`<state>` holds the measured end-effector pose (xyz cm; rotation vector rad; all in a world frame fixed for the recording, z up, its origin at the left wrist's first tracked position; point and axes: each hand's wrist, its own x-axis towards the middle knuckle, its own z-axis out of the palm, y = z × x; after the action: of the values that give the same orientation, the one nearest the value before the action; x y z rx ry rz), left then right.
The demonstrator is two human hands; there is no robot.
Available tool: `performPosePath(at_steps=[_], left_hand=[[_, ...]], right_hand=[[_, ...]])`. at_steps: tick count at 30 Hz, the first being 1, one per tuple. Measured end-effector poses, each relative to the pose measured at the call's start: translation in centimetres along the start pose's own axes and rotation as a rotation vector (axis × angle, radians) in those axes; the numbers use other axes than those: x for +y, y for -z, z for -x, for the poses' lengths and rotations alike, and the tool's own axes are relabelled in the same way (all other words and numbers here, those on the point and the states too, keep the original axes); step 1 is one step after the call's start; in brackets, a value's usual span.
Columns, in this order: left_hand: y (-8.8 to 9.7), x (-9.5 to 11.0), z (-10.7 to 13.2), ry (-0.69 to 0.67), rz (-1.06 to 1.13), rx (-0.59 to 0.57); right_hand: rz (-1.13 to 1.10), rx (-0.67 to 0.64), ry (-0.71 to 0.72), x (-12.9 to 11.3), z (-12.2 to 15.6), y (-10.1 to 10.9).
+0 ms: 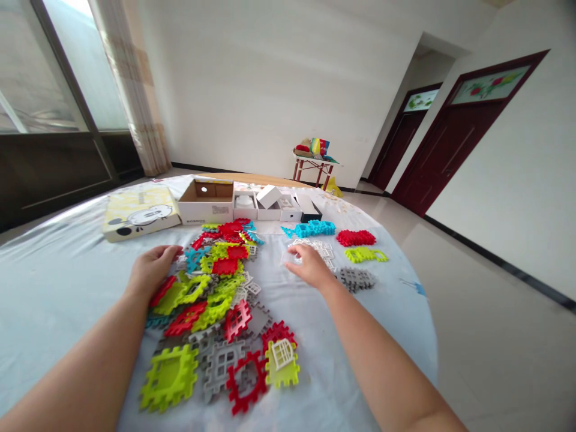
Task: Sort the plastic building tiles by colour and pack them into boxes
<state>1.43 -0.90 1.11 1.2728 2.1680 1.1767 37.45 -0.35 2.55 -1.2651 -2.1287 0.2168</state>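
Observation:
A loose heap of toothed plastic tiles (216,288) in red, lime, grey, blue and white covers the middle of the table. My left hand (153,267) rests on the heap's left edge with fingers curled over a red tile (162,289). My right hand (308,264) reaches to a small pile of white tiles (315,247) and pinches one. Around that pile lie sorted groups: blue (310,228), red (355,237), lime (364,255) and grey (356,278).
The round table (54,282) has a pale blue cloth. At its far side stand a yellow flat box (137,213), an open cardboard box (207,203) and several small white boxes (270,204). A small red table (315,162) stands by the wall; dark doors (454,144) are on the right.

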Motion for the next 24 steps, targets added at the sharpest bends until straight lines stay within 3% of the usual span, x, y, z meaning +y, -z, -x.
performPosePath(at_steps=[3, 5, 11, 15, 24], left_hand=[[0.1, 0.1, 0.1, -0.003, -0.008, -0.005], [0.1, 0.1, 0.1, -0.010, -0.004, -0.010], [-0.2, -0.5, -0.4, -0.064, -0.033, -0.055], [-0.7, 0.3, -0.1, -0.156, -0.066, -0.113], [-4.0, 2.9, 1.0, -0.247, -0.036, -0.077]], right_hand=[[0.061, 0.288, -0.071, 1.6, -0.5, 1.3], [0.067, 0.350, -0.086, 2.1, -0.5, 1.7], [-0.025, 0.140, 0.026, 0.9, 0.0, 0.0], [-0.015, 0.043, 0.069, -0.2, 0.3, -1.3], [-0.120, -0.113, 0.123, -3.0, 0.9, -0.9]])
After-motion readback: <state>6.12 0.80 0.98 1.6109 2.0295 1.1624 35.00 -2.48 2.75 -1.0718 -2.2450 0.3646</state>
